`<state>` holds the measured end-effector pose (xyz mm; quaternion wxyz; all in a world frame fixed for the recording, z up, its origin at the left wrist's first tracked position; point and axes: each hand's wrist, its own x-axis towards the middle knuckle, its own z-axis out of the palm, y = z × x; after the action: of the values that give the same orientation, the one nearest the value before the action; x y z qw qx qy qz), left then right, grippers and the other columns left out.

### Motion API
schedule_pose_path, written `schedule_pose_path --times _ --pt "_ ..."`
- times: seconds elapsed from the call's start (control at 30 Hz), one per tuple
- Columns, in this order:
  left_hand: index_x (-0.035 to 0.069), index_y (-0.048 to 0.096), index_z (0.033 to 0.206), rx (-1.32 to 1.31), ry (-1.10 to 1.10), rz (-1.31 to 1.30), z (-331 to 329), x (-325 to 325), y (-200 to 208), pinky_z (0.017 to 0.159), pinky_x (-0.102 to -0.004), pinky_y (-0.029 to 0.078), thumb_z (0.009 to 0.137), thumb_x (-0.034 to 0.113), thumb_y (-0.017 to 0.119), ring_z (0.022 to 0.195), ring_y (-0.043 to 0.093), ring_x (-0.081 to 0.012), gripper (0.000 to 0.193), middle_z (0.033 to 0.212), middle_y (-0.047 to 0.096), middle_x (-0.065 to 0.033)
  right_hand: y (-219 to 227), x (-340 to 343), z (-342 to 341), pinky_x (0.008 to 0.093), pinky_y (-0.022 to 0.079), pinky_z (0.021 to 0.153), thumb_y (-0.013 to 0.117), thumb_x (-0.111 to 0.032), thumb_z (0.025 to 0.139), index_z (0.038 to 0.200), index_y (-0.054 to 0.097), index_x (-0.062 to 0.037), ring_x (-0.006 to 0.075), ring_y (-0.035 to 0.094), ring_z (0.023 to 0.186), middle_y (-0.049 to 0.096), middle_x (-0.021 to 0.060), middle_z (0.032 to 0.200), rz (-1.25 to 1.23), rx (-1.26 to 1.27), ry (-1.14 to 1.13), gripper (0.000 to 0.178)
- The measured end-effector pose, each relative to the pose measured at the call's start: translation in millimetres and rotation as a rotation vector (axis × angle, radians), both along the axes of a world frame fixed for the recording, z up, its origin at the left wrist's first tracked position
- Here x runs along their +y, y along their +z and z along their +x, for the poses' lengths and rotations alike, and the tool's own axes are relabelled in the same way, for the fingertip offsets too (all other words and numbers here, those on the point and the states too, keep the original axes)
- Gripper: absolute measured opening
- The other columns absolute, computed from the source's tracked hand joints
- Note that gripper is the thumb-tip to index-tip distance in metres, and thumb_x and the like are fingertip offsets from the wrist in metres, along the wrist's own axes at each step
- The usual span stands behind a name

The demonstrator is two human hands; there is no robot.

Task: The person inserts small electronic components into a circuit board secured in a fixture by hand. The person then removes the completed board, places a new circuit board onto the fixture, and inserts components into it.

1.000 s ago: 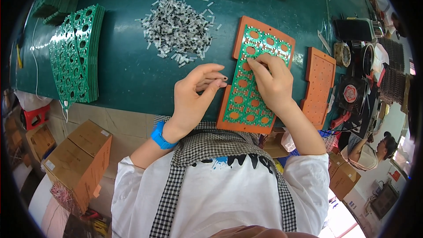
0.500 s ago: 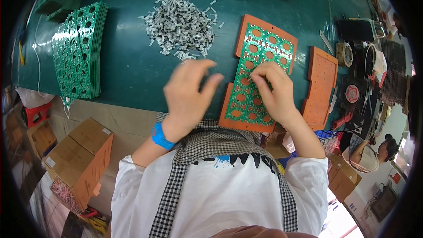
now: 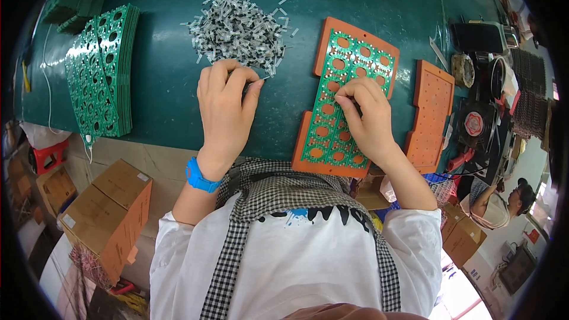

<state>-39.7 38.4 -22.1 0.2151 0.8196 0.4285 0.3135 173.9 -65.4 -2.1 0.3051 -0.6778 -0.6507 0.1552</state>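
A green circuit board panel (image 3: 323, 120) with rows of round holes lies on an orange fixture plate (image 3: 325, 66). Over the middle of the panel, my right hand (image 3: 368, 112) has thumb and forefinger pinched together; anything between them is too small to name. My left hand (image 3: 226, 106), with a blue watch on its wrist, is at the near edge of a heap of small clear-and-dark strips (image 3: 237, 29). Its fingers are curled and the thumb meets the forefinger, next to a tiny strip. Whether they grip that strip is hidden.
Stacked green panels (image 3: 104, 74) stand at the left, with more stacks at the far edge. A second orange plate (image 3: 431, 115) lies to the right, near a tape roll (image 3: 462, 71) and a dark tray (image 3: 480, 40). Cardboard boxes (image 3: 106, 195) are on the floor. A person sits at far right.
My left hand has moved left and away from me to the heap's edge, its fingers closing. My right hand stays over the panel, its pinch shifted only slightly.
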Motion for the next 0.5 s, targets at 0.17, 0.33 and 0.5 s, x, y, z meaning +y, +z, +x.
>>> schedule_pose_path --times 0.17,0.33,0.5 --pt "0.003 0.061 0.084 -0.238 -0.085 -0.049 -2 -9 -2 0.07 -0.0331 0.047 0.076 -0.003 0.069 0.078 0.059 -0.0227 0.012 0.085 0.063 -0.0066 -7 -3 -5 0.037 0.045 0.066 0.068 -0.003 0.077 0.083 0.057 -0.0039 0.027 0.057 0.077 0.058 0.0086 0.082 0.043 -0.056 -0.043 0.013" --pt "-0.003 0.061 0.104 -0.716 -0.107 -0.923 2 -26 3 0.066 -0.0236 0.053 0.085 -0.004 0.064 0.075 0.065 -0.0129 0.019 0.088 0.067 -0.0085 -9 -8 -8 0.0358 0.045 0.065 0.072 -0.004 0.072 0.084 0.059 -0.0061 0.0238 0.058 0.077 0.057 0.0053 0.082 0.183 -0.302 0.088 0.018" --pt "-0.005 0.057 0.114 -0.739 -0.141 -1.162 6 -33 11 0.072 -0.0257 0.055 0.086 -0.005 0.062 0.083 0.067 -0.0168 0.028 0.092 0.069 -0.0138 10 -9 -17 0.034 0.045 0.063 0.073 -0.005 0.071 0.091 0.064 -0.0063 0.0215 0.059 0.075 0.059 0.0045 0.085 0.186 -0.293 0.114 0.023"
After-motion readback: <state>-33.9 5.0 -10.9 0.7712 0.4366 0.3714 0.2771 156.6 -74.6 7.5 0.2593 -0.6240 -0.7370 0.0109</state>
